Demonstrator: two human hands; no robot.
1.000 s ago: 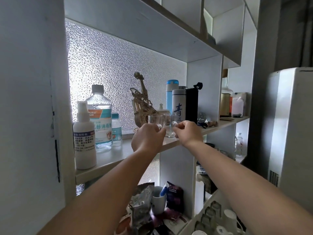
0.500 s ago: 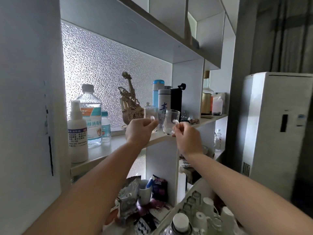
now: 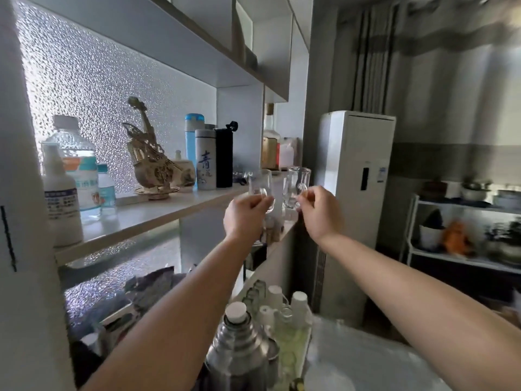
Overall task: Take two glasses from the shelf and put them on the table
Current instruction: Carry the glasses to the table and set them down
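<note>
Two small clear glasses with handles are held up in the air, off the white shelf (image 3: 158, 213). My left hand (image 3: 245, 215) pinches the handle of the left glass (image 3: 260, 184). My right hand (image 3: 321, 213) pinches the handle of the right glass (image 3: 296, 184). Both glasses are upright and sit side by side, just right of the shelf's front edge. A pale table surface (image 3: 366, 362) shows at the lower right, below my right forearm.
On the shelf stand bottles (image 3: 76, 170), a wooden violin model (image 3: 149, 156) and flasks (image 3: 205, 162). A steel thermos (image 3: 239, 345) and several white cups (image 3: 284, 306) crowd below my arms. A white floor air conditioner (image 3: 358, 176) stands behind; a rack (image 3: 462, 230) lies right.
Both hands have lifted the glasses off the shelf and carried them to the right, away from it. My view has swung right, bringing the air conditioner and the rack into sight.
</note>
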